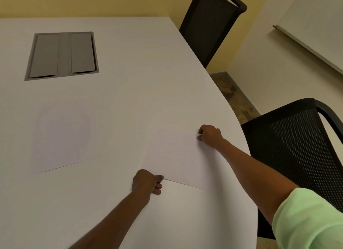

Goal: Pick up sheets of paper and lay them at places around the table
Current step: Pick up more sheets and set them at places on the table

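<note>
A white sheet of paper [176, 156] lies low over the white table [130, 63], near its right edge. My left hand [146, 182] pinches the sheet's near left corner. My right hand [210, 135] pinches its far right corner. The sheet's near edge casts a thin shadow, so it sits slightly lifted off the table there. A second white sheet [63, 135] lies flat on the table to the left, apart from both hands.
A grey cable hatch [63, 55] with two lids is set into the table at the back left. Two black mesh chairs stand along the right side, one far [211, 24] and one near [300, 148]. A whiteboard [315, 25] hangs on the right wall.
</note>
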The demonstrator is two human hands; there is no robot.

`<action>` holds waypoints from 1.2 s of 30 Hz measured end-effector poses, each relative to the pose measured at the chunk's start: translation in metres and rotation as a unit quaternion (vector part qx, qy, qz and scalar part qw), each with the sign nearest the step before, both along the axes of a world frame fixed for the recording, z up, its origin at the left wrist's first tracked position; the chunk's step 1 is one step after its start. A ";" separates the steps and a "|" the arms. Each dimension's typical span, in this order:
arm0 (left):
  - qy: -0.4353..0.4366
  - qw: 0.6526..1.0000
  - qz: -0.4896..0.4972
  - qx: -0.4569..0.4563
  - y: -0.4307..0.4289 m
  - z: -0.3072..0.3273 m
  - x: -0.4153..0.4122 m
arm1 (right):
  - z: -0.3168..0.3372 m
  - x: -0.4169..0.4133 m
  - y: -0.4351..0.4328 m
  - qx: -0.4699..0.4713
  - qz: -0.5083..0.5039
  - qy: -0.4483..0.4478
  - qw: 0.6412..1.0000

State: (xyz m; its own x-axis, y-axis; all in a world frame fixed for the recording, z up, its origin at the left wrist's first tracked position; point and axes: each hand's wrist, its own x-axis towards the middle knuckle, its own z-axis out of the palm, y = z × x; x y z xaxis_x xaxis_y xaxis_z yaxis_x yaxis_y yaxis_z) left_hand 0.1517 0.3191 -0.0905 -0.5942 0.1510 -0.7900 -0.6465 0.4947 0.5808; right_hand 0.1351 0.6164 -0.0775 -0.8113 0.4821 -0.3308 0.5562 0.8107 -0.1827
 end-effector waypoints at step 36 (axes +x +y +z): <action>0.252 0.904 0.041 -0.342 -0.264 0.004 -0.249 | -0.024 -0.198 -0.335 -0.255 -0.177 0.189 0.932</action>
